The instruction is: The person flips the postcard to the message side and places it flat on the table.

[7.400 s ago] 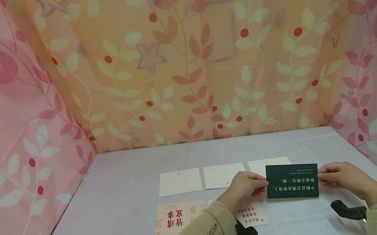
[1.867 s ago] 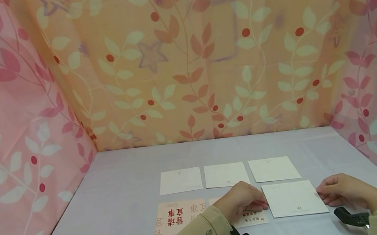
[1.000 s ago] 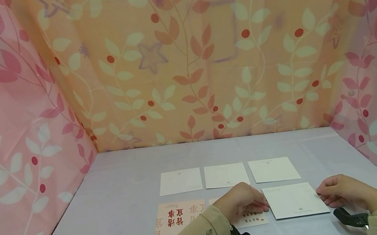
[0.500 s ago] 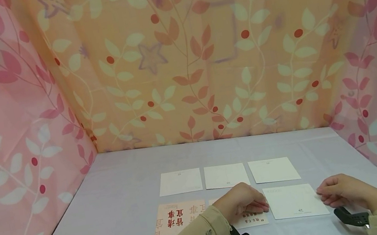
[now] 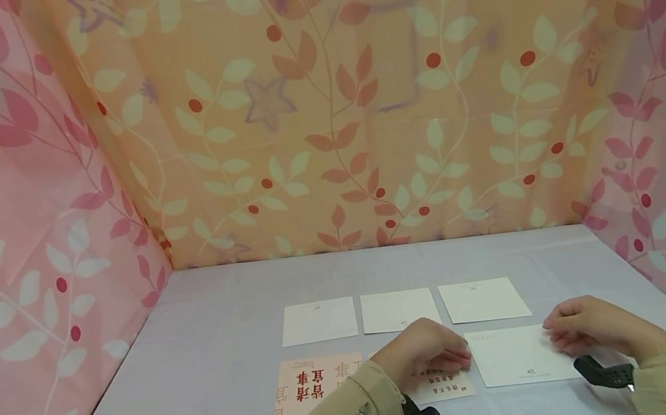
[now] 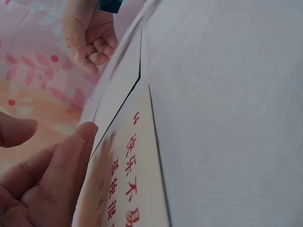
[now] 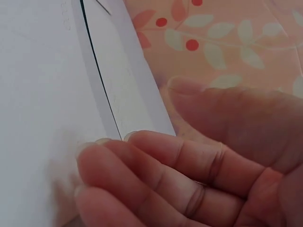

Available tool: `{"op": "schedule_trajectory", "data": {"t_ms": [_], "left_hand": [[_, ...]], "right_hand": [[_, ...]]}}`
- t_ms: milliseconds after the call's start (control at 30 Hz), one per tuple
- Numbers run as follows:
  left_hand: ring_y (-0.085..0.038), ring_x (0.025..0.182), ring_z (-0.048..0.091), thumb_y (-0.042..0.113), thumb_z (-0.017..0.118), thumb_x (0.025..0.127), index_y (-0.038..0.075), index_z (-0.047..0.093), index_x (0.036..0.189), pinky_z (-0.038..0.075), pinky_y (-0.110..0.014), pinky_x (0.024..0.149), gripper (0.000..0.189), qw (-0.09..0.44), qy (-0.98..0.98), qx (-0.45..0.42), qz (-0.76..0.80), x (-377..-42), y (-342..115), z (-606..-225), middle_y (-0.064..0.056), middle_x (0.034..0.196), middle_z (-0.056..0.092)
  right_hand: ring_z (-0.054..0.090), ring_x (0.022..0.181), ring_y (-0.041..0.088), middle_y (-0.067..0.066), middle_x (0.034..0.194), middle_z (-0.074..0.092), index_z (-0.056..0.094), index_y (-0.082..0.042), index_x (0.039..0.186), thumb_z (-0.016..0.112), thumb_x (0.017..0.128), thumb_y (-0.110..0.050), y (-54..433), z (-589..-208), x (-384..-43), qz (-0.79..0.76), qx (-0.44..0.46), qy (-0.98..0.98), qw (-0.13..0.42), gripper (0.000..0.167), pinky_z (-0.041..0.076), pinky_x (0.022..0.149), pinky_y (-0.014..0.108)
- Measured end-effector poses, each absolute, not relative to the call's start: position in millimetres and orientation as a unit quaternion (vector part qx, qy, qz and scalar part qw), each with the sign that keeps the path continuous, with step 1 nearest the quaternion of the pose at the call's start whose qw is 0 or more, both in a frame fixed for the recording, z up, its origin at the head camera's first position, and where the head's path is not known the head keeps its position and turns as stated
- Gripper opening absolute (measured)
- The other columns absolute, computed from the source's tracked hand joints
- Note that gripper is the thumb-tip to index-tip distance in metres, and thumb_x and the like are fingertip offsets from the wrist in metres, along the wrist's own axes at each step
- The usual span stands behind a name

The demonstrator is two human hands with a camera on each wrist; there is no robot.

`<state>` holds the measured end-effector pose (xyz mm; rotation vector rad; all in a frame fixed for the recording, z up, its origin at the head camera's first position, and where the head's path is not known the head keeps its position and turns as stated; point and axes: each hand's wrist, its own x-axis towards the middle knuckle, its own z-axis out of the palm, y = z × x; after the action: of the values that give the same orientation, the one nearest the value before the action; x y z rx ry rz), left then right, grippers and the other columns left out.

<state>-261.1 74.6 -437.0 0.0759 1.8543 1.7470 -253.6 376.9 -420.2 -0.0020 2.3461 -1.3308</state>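
Observation:
A card lies white face up (image 5: 510,354) at the right of the front row. At its left edge my left hand (image 5: 420,354) rests over a cream card with red writing (image 5: 443,389), covering part of that card. In the left wrist view the thumb (image 6: 16,130) stands apart from the fingers, with nothing between them. My right hand (image 5: 601,328) hovers at the white card's right side and hides that edge. The right wrist view shows its fingers (image 7: 175,182) loosely bent, thumb apart, holding nothing.
Three white-faced cards, left (image 5: 318,321), middle (image 5: 397,307) and right (image 5: 484,301), form a back row. A pink card with red characters (image 5: 313,385) lies front left. Patterned cloth walls (image 5: 320,129) enclose the white-covered table (image 5: 175,410).
The dark green card, earlier held up between both hands, now lies with its white side up. Both hands have let go, and the right hand has shifted left over the card's edge.

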Motion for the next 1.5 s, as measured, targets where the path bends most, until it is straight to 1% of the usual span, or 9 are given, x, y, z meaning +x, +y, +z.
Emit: {"op": "schedule_trajectory", "data": {"t_ms": [167,333,500,667,933,1100,1267,1500], "left_hand": [[-0.023,0.070,0.067,0.003,0.064,0.079,-0.003,0.067,0.085,0.055,-0.029,0.061,0.009,0.292,0.690,0.033,0.662,-266,66,-437,-0.015,0.076,0.068],[-0.021,0.071,0.067,0.007,0.065,0.081,-0.002,0.067,0.088,0.055,-0.029,0.063,0.012,0.287,0.692,0.019,0.663,-266,54,-434,-0.013,0.078,0.068],[-0.020,0.072,0.067,0.008,0.065,0.081,-0.001,0.068,0.091,0.055,-0.028,0.063,0.014,0.280,0.704,0.025,0.652,-269,38,-432,-0.012,0.079,0.068],[-0.020,0.071,0.067,0.008,0.064,0.082,-0.001,0.068,0.093,0.055,-0.028,0.063,0.015,0.266,0.721,0.033,0.639,-274,22,-433,-0.010,0.079,0.069],[-0.019,0.072,0.067,0.010,0.063,0.083,-0.002,0.067,0.096,0.055,-0.029,0.065,0.018,0.258,0.722,0.028,0.642,-277,0,-429,-0.011,0.083,0.069],[-0.021,0.073,0.067,0.011,0.063,0.084,-0.004,0.066,0.099,0.055,-0.030,0.065,0.021,0.248,0.726,0.033,0.641,-278,-13,-428,-0.012,0.083,0.069],[-0.023,0.075,0.067,0.009,0.062,0.084,-0.006,0.064,0.100,0.055,-0.031,0.065,0.022,0.232,0.728,0.027,0.644,-276,-27,-428,-0.015,0.085,0.068],[-0.023,0.075,0.067,0.009,0.062,0.084,-0.007,0.063,0.101,0.055,-0.030,0.067,0.023,0.218,0.733,0.018,0.644,-270,-48,-428,-0.015,0.086,0.068]], "right_hand": [[0.060,0.072,0.021,0.008,0.081,0.063,0.061,0.006,0.099,0.060,0.087,-0.029,364,-417,-261,-0.475,-0.010,0.857,0.198,0.036,0.054,0.068,0.034],[0.061,0.073,0.022,0.009,0.082,0.063,0.061,0.007,0.099,0.060,0.088,-0.029,347,-412,-265,-0.479,-0.016,0.858,0.184,0.038,0.054,0.069,0.034],[0.062,0.073,0.022,0.009,0.082,0.063,0.058,0.010,0.099,0.059,0.089,-0.026,328,-409,-269,-0.495,-0.036,0.849,0.181,0.038,0.055,0.068,0.034],[0.063,0.073,0.022,0.010,0.082,0.064,0.058,0.011,0.099,0.059,0.089,-0.022,309,-411,-273,-0.503,-0.048,0.844,0.180,0.035,0.055,0.068,0.034],[0.064,0.072,0.022,0.010,0.081,0.065,0.060,0.010,0.097,0.061,0.088,-0.021,285,-417,-276,-0.511,-0.058,0.839,0.178,0.033,0.055,0.067,0.034],[0.065,0.073,0.022,0.012,0.082,0.066,0.058,0.013,0.095,0.060,0.088,-0.019,274,-420,-277,-0.530,-0.070,0.827,0.177,0.033,0.055,0.066,0.034],[0.066,0.073,0.022,0.014,0.082,0.067,0.059,0.012,0.093,0.059,0.088,-0.016,261,-424,-276,-0.538,-0.065,0.823,0.172,0.029,0.055,0.067,0.034],[0.065,0.071,0.021,0.012,0.081,0.066,0.061,0.008,0.092,0.059,0.088,-0.016,244,-426,-271,-0.528,-0.018,0.835,0.152,0.024,0.055,0.064,0.033]]}}
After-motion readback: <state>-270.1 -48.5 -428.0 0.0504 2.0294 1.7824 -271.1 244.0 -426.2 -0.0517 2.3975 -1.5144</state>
